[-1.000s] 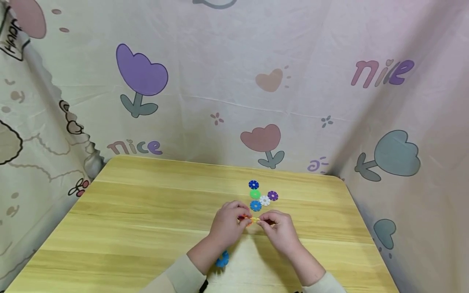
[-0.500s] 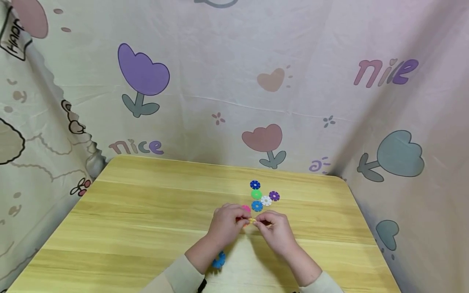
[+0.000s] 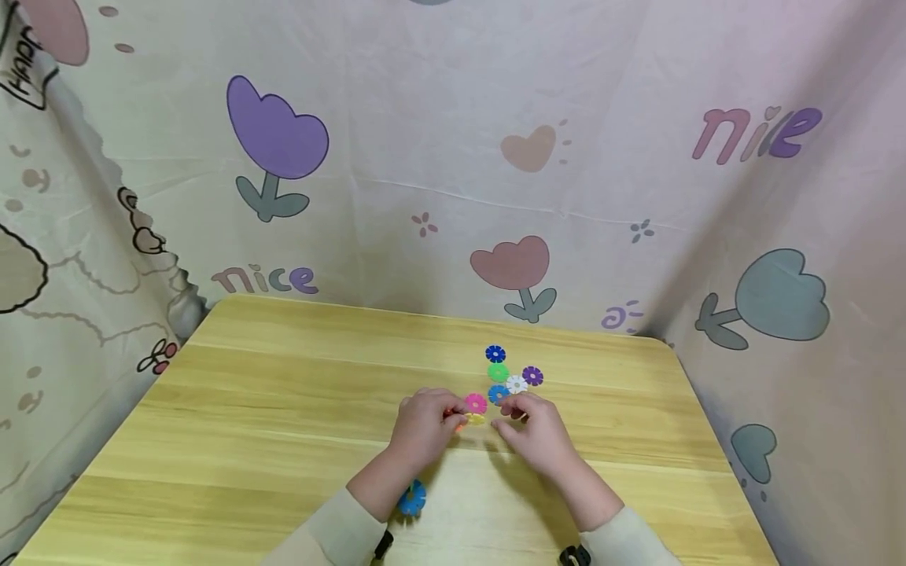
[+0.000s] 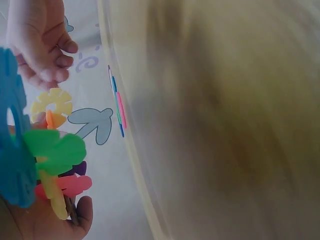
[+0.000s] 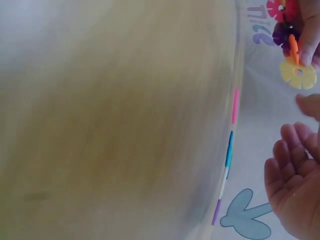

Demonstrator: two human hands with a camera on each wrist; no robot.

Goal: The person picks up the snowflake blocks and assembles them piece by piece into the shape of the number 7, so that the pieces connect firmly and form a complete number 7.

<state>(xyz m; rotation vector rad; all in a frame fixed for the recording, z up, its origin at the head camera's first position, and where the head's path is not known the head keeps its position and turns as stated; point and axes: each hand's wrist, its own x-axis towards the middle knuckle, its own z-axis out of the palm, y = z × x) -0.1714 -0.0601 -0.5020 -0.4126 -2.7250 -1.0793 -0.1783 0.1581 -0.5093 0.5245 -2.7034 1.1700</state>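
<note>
My left hand (image 3: 425,428) grips a chain of slotted plastic flower discs, interlocked at angles. A yellow disc (image 5: 291,77) sits at its far end, joined to an orange disc (image 5: 293,49) near the fingertips. Purple (image 5: 280,37) and red discs (image 5: 273,9) follow within the grasp. Toward the left wrist, the chain runs through a green disc (image 4: 60,150) to a large-looking blue disc (image 4: 20,170), which also shows beside the left forearm in the head view. Just right of the yellow disc, my right hand (image 3: 538,431) holds nothing, its fingers loosely bent and thumb apart.
Several loose discs lie flat beyond the hands: dark blue (image 3: 490,352), green (image 3: 493,371), light blue (image 3: 493,396), white (image 3: 511,385), purple (image 3: 527,375) and pink (image 3: 470,402). The wooden table (image 3: 283,393) ends at a patterned curtain (image 3: 396,141) behind and at both sides.
The right hand has let go of the yellow disc and drawn away to the right. The left hand has shifted slightly left with the chain, uncovering the pink disc on the table.
</note>
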